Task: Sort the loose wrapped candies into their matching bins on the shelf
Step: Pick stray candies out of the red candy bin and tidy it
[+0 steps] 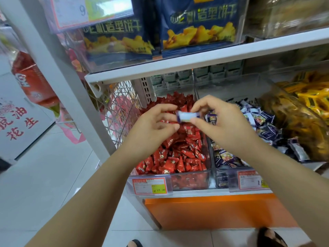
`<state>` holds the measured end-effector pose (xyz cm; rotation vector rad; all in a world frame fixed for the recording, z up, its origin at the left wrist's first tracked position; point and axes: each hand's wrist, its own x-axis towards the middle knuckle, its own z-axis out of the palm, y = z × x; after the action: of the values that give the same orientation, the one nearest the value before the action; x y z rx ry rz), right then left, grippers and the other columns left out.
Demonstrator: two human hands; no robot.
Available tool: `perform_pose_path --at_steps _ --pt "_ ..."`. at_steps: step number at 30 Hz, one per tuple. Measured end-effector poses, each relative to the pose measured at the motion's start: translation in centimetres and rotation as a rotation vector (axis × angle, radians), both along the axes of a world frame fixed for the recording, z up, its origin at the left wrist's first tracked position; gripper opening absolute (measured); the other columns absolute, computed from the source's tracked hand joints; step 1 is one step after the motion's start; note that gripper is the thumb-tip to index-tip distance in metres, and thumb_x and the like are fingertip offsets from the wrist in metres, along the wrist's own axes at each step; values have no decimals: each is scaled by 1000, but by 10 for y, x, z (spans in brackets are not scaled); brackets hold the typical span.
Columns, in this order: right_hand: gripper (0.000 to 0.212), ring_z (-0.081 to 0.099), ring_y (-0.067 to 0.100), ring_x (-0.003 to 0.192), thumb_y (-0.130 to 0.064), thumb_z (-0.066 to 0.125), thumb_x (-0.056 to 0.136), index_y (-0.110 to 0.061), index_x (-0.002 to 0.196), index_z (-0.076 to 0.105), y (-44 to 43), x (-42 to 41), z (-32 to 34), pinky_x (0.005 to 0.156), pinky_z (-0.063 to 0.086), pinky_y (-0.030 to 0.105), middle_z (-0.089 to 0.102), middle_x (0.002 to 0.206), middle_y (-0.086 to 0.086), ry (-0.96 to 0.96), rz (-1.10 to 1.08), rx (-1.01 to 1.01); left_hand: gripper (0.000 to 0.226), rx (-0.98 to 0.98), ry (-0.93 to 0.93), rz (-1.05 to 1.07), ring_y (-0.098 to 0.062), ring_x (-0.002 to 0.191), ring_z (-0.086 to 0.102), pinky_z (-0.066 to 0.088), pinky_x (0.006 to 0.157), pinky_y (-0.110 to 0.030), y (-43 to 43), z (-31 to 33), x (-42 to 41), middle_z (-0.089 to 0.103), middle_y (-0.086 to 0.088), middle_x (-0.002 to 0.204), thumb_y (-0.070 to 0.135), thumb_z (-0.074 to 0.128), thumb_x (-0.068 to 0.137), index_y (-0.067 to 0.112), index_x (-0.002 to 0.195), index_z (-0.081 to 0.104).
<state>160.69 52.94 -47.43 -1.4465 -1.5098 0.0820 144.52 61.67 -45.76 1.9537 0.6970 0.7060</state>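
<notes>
left hand (156, 122) and right hand (219, 122): pinching opposite ends of one purple-and-white wrapped candy (187, 117). long axis left-right, held above red candy bin (188, 180). matching purple candy bin (221, 179) adjoining, rightward, nearer right hand.

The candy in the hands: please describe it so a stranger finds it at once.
Look at the lower shelf, above the bin of red candies. There the right hand pinches one candy, with the left hand at its other end. Its wrapper is white with purple ends; those below are red.
</notes>
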Motion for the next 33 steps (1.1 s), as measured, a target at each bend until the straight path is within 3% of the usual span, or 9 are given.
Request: perform_pose_path --at_steps 3,6,9,11,13,17,22,27,33 --pt "16 49 10 71 -13 67 82 -24 81 55 -11 17 -5 66 38 19 55 73 -9 102 -207 83 20 -129 138 -105 -8 79 67 54 80 -30 -2 -4 4 68 4 91 2 54 93 21 95 60" --pt "11 50 17 85 -19 68 81 -25 86 60 -18 35 -13 76 38 31 50 78 -8 -66 -408 52 20 -263 461 -335 -7 93 66 53 85 -27 -13 -16 11 66 7 106 9 46 99 21 104 61" --pt "14 50 18 97 -21 69 82 -22 96 69 -22 31 -17 84 32 24 53 94 -6 -154 -273 -45 27 -218 647 -382 -5 99 60 48 85 -16 -16 -25 19 62 4 117 11 41 101 19 121 57" --pt "18 47 10 110 -26 64 86 -27 104 69 -23 21 -19 92 29 16 54 111 -13 -186 -84 -186 40 -254 698 -381 -6 104 57 45 78 -11 -13 -26 20 56 4 133 11 39 101 21 140 41" --pt "21 40 3 122 -29 59 89 -32 109 67 -23 16 -20 101 28 21 47 128 -18 -160 31 -283 52 -287 726 -346 -11 111 57 45 82 -19 -10 -26 20 49 6 141 13 38 102 27 149 22" --pt "15 37 -3 121 -27 58 91 -37 101 64 -21 15 -16 97 26 19 42 134 -18 -128 52 -331 60 -300 688 -204 -21 123 53 47 95 -36 -2 -23 16 34 -2 152 5 34 101 27 151 11" --pt "16 36 -8 116 -26 58 90 -38 99 63 -21 15 -15 86 23 0 41 133 -19 -105 81 -342 60 -310 638 -118 -20 119 56 48 95 -36 8 -18 6 34 -1 152 2 33 100 27 151 14" --pt "16 34 -8 120 -26 57 91 -35 102 64 -23 16 -13 97 25 17 40 135 -19 -91 101 -358 56 -278 625 -32 -22 122 53 43 99 -37 13 -16 0 35 -5 151 0 32 99 22 150 21" --pt "15 37 -7 116 -26 58 90 -37 98 64 -22 16 -11 95 26 20 41 132 -19 -78 109 -378 53 -275 637 -17 -24 126 48 44 95 -33 19 -15 -15 40 -1 148 0 34 98 23 147 30"
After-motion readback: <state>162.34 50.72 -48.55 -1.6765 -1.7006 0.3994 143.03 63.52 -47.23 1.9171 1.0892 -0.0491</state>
